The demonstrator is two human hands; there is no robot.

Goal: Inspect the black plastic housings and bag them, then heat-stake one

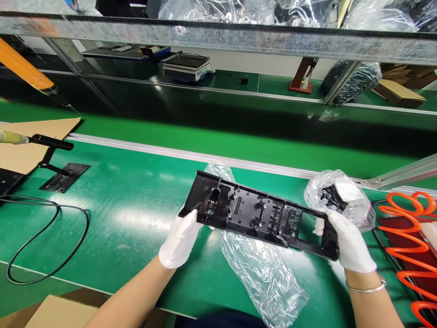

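A long black plastic panel [252, 212] with cut-outs and clips is held a little above the green table, tilted down to the right. My left hand [179, 239], in a white glove, grips its left end. My right hand [346, 241], also gloved, grips its right end. A clear plastic bag [262, 273] lies flat under the panel. A second crumpled clear bag [336, 196] with small black parts inside sits just behind my right hand.
An orange coiled air hose [409, 237] lies at the right edge. A black cable [48, 237] loops at the left, beside a black bracket stand [63, 175] and cardboard [30, 146]. A metal rail [191, 155] borders the conveyor belt behind. A cardboard box [54, 312] is at the near edge.
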